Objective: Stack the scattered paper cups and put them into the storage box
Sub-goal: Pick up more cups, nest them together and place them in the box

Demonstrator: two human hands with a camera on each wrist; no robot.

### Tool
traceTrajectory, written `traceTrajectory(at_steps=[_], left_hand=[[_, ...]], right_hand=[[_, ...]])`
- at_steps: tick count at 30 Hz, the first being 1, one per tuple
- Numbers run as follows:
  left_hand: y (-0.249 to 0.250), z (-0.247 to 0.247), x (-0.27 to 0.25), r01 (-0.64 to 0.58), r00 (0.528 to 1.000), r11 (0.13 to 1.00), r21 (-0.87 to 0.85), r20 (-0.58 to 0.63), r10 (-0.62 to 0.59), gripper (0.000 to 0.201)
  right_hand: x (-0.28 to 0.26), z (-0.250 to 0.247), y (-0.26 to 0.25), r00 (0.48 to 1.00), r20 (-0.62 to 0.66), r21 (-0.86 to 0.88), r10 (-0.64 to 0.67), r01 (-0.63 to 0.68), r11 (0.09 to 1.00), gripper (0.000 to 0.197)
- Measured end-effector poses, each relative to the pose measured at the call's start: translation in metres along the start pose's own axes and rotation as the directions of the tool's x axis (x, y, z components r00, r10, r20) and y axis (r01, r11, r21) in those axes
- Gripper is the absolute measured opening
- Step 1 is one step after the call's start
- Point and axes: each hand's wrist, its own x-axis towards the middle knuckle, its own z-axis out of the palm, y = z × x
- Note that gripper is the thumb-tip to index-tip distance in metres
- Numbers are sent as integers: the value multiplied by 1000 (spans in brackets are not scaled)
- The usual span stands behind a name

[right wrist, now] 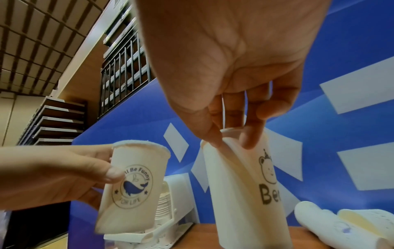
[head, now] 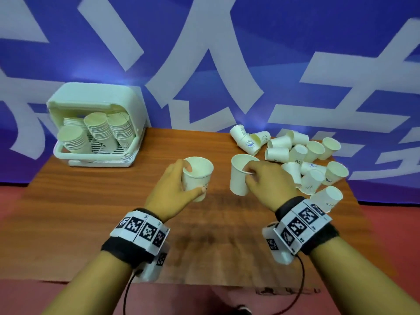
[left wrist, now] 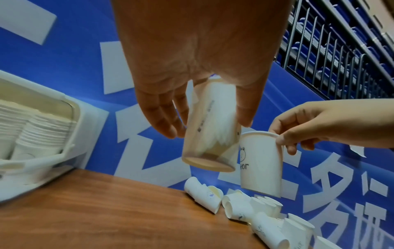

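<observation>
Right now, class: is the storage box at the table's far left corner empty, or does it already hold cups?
It already holds cups. The storage box stands open, with several nested stacks of paper cups leaning inside it.

The box (head: 95, 123) stands at the table's (head: 91, 212) back left corner, with stacks (head: 100, 130) in it. Loose cups (head: 302, 160) lie along the back right edge. Two held cups (head: 197, 178) (head: 241, 176) hang side by side over the middle.

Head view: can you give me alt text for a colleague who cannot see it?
Each hand holds one upright paper cup above the wooden table: left hand, right hand. Loose cups lie far right; the storage box, far left, holds stacks.
</observation>
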Motion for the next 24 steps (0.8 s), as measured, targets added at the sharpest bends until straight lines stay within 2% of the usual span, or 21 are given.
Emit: traceTrajectory(at_steps=[6, 15, 19, 22, 24], left_hand=[[-27, -58, 12, 25, 999, 994, 110, -33, -21, 31], [-69, -109, 55, 124, 987, 983, 133, -117, -109, 7], [-90, -130, 69, 110, 988, 984, 140, -124, -92, 12], [-115, -148, 75, 90, 990, 981, 175, -126, -68, 8], [-135, -163, 79, 55, 991, 972, 230, -134, -25, 16]], right_hand=[[31, 8, -61, 997, 16, -56, -82, 82, 995, 15], [107, 31, -106, 985, 46, -7, -168, 169, 986, 19], [129, 42, -125, 982, 102, -18, -161, 164, 986, 20], [143, 52, -140, 982, 119, -30, -146, 150, 988, 19], [154, 60, -155, 983, 122, -29, -137, 141, 990, 19]])
